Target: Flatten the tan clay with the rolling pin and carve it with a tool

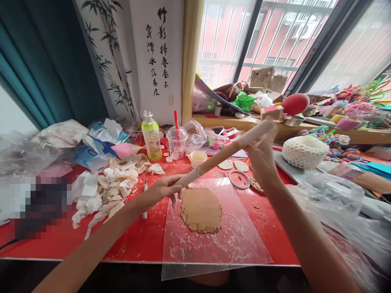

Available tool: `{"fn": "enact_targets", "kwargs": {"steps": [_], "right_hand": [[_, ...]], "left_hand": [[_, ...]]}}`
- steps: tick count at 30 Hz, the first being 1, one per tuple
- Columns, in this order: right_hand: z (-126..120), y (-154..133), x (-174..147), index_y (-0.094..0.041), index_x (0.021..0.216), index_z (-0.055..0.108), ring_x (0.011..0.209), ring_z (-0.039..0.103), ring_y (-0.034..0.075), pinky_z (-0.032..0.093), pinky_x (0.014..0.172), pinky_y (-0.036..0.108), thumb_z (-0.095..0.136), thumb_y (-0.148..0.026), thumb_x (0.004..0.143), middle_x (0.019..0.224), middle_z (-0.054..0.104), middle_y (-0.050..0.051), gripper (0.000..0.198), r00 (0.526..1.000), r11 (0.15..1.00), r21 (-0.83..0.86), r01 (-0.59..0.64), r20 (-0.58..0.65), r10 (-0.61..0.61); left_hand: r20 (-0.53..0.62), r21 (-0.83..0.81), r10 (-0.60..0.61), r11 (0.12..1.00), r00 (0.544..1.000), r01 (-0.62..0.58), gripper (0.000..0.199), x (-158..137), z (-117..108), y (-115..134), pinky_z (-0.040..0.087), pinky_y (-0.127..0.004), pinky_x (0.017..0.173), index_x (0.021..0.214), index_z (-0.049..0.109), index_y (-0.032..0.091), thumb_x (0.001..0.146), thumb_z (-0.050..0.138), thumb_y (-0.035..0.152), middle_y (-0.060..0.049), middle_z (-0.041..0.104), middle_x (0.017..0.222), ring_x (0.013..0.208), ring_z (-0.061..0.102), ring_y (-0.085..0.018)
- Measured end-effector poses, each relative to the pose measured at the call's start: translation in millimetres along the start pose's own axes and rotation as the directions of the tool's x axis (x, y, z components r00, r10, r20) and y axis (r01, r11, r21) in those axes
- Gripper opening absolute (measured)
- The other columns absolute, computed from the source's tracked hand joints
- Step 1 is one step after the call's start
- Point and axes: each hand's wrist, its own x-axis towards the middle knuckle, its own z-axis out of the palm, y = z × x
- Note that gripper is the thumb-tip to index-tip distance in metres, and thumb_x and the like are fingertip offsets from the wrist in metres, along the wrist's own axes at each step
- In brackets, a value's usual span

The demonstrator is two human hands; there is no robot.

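Note:
A wooden rolling pin (215, 159) is held aslant above the work surface, its right end raised higher than its left. The fingers of my left hand (166, 188) are closed round the lower end. At the upper end, my right hand (261, 148) grips the pin, slightly blurred. Beneath it lies a flattened slab of brown clay (201, 209) with ragged edges. The slab rests on a clear plastic sheet (241, 240) smeared with clay bits, whose front corner juts past the table edge.
Crumpled tissues (111, 185) and a slim craft knife (144, 199) lie left on the red table (134, 240). Behind stand a green drink bottle (152, 138), a plastic cup (177, 142) and a paper cup (198, 158). A ring (239, 186) lies right, near clay discs (241, 165) and plastic bags (332, 195).

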Motion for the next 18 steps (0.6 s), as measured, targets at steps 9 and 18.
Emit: {"fn": "enact_targets", "kwargs": {"steps": [9, 18], "right_hand": [[32, -51, -15, -0.019, 0.075, 0.058, 0.049, 0.045, 0.011, 0.042, 0.056, 0.027, 0.027, -0.049, 0.086, 0.051, 0.046, 0.000, 0.045, 0.891, 0.026, 0.981, -0.192, 0.163, 0.424], [51, -90, -22, -0.020, 0.053, 0.049, 0.042, 0.038, 0.009, 0.034, 0.045, 0.025, 0.033, -0.053, 0.084, 0.045, 0.038, -0.001, 0.048, 0.965, 0.104, 0.973, -0.204, 0.181, 0.191]], "left_hand": [[-0.272, 0.484, 0.210, 0.873, 0.939, -0.055, 0.030, 11, -13, -43, 0.046, -0.024, 0.069, 0.107, 0.059, 0.018, 0.082, 0.056, 0.036, -0.001, 0.059, 0.090, 0.079, 0.053, -0.014], [-0.229, 0.773, 0.391, 0.629, 0.891, -0.077, 0.007, 12, -4, -47, 0.041, -0.021, 0.061, 0.085, 0.057, 0.017, 0.083, 0.055, 0.023, 0.002, 0.061, 0.074, 0.066, 0.054, -0.012]]}}
